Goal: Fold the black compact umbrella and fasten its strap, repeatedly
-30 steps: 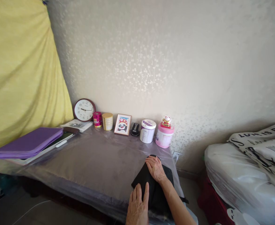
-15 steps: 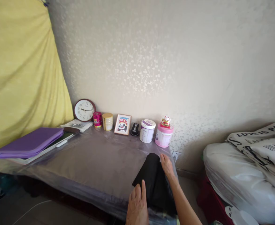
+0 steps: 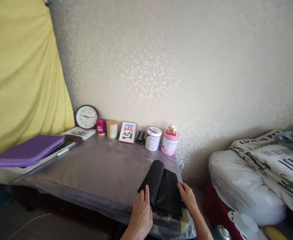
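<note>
**Item 1:** black cloth [image 3: 160, 188], folded in layers, lying near the front right corner of the low table [image 3: 99, 166]. The table's mauve top is covered by a clear plastic sheet [image 3: 69, 170]. The cloth's far end forms a rounded fold, and its near corner reaches toward the table edge.

**Item 2:** left hand [image 3: 141, 216], bare and open, with fingers extended and spread slightly. It stands nearly upright against the cloth's left side, with the thumb [image 3: 147, 196] touching the fold. It has no evident grip.

**Item 3:** right hand [image 3: 188, 197], bare, with fingers together and slightly bent. The fingertips [image 3: 180, 187] meet the cloth's right edge. Whether they pinch the edge or only rest there is hard to tell from this angle.

**Handling note:** soft cloth on slick plastic is likely to creep. Light, even pressure from both sides, with the layers kept square before any crease is smoothed, would seem the sounder approach.

**Along the wall, left to right:** wall clock [image 3: 87, 117], pink tin [image 3: 101, 127], gold-lidded tin [image 3: 112, 129], framed panda picture [image 3: 128, 132], black device [image 3: 141, 137], white tub [image 3: 153, 138], pink jar [image 3: 169, 143] topped by a lucky cat figurine [image 3: 171, 129].

**Also present:** purple folder [image 3: 26, 151] at the table's left end, yellow cloth [image 3: 24, 66] hanging behind it, and white bags [image 3: 246, 183] stacked at right.
</note>
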A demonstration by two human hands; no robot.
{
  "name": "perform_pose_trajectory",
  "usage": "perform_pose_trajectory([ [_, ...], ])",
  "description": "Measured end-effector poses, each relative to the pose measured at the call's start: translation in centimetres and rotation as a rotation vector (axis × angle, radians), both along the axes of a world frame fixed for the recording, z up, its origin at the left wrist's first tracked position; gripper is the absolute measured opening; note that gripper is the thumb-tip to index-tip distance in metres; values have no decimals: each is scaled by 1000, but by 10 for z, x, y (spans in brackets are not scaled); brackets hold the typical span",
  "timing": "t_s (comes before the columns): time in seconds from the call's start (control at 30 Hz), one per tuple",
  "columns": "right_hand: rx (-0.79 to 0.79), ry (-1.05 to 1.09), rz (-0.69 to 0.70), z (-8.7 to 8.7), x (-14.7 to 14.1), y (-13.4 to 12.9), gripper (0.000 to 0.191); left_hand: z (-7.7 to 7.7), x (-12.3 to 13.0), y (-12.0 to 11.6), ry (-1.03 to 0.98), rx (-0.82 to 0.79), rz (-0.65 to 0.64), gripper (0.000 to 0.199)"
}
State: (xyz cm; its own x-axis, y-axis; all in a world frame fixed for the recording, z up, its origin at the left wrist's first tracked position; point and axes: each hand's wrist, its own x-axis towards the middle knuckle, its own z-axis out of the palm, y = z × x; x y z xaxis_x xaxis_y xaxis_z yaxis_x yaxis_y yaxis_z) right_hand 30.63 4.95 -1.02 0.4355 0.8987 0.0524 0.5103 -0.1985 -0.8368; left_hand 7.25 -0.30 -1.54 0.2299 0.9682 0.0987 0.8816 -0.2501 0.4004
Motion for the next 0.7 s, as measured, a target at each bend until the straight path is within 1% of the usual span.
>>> perform_pose_trajectory([
  [0.07,22,-12,-17,5,-5,-1,34,-2,0,0,1,12,-5,71],
  [0.13,24,23,-9,9,-10,-2,38,-3,1,0,7,22,1,72],
  [0.23,24,103,33,12,-19,-1,40,-3,2,-1,20,25,26,73],
  [0.33,90,147,85,14,-27,1,38,-5,3,-2,20,32,40,73],
  [0.5,228,189,163,27,-41,14,41,-8,4,-1,23,44,31,77],
  [0.6,263,215,207,36,-54,24,43,-9,5,0,28,28,39,76],
  [0.7,274,248,223,39,-71,34,44,-11,7,1,19,32,47,73],
])
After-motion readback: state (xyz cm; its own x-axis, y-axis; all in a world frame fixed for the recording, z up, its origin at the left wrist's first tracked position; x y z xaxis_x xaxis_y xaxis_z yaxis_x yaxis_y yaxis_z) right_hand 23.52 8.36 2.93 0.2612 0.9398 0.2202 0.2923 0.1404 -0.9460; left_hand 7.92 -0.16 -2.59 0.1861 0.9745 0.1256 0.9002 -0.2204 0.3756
